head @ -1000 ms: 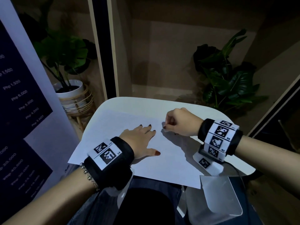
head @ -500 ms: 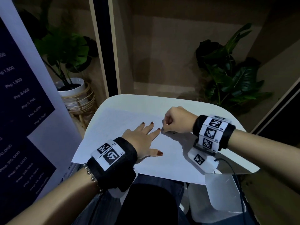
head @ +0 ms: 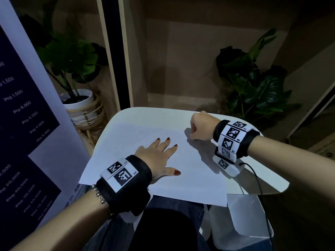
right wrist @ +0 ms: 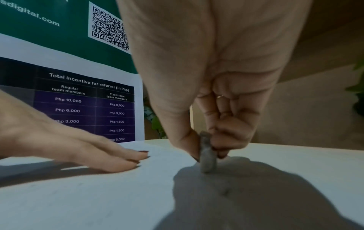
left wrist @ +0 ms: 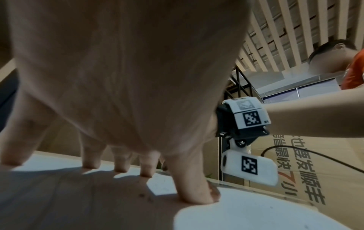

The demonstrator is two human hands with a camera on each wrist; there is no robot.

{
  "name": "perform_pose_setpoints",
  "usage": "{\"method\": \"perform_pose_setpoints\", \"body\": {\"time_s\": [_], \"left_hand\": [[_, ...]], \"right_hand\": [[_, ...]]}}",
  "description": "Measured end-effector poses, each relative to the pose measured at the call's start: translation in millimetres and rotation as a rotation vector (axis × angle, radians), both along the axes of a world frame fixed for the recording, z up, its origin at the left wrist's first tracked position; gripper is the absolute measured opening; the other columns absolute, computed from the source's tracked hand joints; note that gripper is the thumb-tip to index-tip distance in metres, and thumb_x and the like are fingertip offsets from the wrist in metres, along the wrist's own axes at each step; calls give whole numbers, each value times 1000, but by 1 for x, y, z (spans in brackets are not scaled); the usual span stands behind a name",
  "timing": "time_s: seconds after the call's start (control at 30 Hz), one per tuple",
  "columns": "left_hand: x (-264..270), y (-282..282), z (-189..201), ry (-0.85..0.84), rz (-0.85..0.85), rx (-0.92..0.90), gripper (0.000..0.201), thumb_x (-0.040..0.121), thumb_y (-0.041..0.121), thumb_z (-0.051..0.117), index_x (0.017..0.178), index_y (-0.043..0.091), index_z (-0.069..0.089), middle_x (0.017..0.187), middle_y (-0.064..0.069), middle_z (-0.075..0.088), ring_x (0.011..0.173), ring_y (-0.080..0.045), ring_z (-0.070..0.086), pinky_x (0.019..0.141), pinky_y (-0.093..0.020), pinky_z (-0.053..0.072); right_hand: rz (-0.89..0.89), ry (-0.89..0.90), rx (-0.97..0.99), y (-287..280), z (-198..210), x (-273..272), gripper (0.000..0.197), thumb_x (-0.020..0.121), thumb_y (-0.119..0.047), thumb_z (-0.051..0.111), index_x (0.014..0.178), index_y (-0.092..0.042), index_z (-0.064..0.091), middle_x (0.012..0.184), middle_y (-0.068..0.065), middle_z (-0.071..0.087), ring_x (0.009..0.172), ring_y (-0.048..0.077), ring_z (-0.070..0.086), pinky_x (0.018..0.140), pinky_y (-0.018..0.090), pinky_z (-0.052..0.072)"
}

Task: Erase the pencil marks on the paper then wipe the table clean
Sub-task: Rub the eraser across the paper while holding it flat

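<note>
We work at the small rounded white table, with the large white sheet of paper as our landmark; it lies flat across the tabletop and its near edge hangs a little past the table's near rim. Our left hand lies flat on the middle of the sheet, fingers straight and spread, holding nothing, simply pressing the paper down. Our right hand is curled at the sheet's far right part, where thumb and fingers pinch a small grey, worn eraser whose lower end touches the paper. The pencil marks are too faint for us to trace in the head view; the right wrist view shows only faint smudges near the eraser.

We judge the erasing to be the step in hand, and the wiping not yet begun; no cloth shows in any view. To do it well, we would:

- keep the flat hand near the rubbed patch, so the sheet stays taut and does not buckle;
- rub in short strokes directed away from the pressing hand, since strokes toward it may crease the paper;
- press moderately, because a grey, soiled eraser can smear graphite instead of lifting it;
- turn the eraser to a cleaner face if smudging appears.

A few dark crumbs lie on the sheet beside our left thumb; those belong to the wipe.
</note>
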State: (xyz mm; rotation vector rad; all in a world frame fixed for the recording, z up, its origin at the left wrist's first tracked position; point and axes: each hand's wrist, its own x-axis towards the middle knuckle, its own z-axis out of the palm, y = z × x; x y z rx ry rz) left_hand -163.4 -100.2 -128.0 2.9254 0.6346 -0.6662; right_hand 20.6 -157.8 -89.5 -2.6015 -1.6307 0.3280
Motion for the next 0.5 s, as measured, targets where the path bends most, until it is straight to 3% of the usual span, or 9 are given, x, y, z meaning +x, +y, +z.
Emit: {"method": "perform_pose_setpoints", "body": {"time_s": [0.17,0.37,0.5], "left_hand": [[0,0,1,9,-5,3,83,94,69,31,155,32,-11,162,6,-21,151,-20,-12,117,-52,21],[-1,0,0,-1,-4,2,82,94,68,31,155,33,-11,162,7,-20,151,-19,-12,117,-51,22],[-1,0,0,-6,-8,10,83,93,69,31,155,33,-10,162,6,-19,151,-19,-11,117,-51,23]], "right_hand": [[80,64,-48,-4,-6,-13,20,82,-27,74,82,-7,74,78,3,70,76,18,64,71,33,56],[-7,-8,-30,-2,0,14,26,84,-23,66,81,2,72,83,20,70,80,33,68,73,43,60],[83,57,-31,-2,-3,0,20,83,-28,74,78,-9,74,75,4,71,72,17,63,68,31,54]]}}
